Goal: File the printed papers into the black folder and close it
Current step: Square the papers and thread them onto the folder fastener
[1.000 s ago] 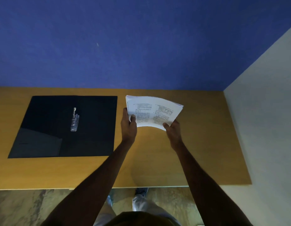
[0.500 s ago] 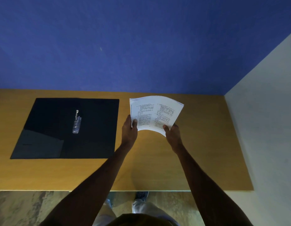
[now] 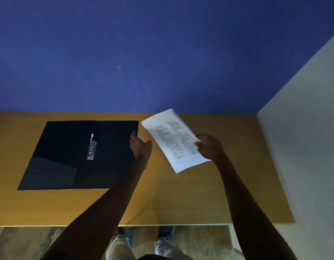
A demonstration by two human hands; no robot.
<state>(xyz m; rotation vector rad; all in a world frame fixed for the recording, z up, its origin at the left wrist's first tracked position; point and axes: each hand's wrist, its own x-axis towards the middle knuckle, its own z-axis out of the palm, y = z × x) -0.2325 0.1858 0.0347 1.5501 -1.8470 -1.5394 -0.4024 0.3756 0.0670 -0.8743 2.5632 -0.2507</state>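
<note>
Holding the sheaf of white printed papers (image 3: 174,140) by its right edge, the right hand (image 3: 210,147) has thumb and fingers pinched on the sheets and carries them alone, lifted off the tan wooden tabletop (image 3: 181,194). Sheaf tilted, far corner up toward the blue back wall (image 3: 162,53), near corner hanging lower; print blurred, not legible.

Left hand (image 3: 140,147): free of the papers, fingers spread and loosely extended, nothing in them. It sits over the right margin of the open black folder (image 3: 68,156); fingertips reach onto the right-hand leaf. Whether they touch the cover or hover just above it, cannot tell.

Folder lies flat and opened out on the left half of the tabletop, both leaves showing. Silver metal clip mechanism (image 3: 91,148) runs along the centre spine, its lever raised at the far end. A pocket flap covers the near corner of the left leaf.

Papers sit just to the right of the folder, apart from it, between the two hands. Pale side wall (image 3: 303,147) borders the table on the right. Floor and shoes visible below the near table edge.
</note>
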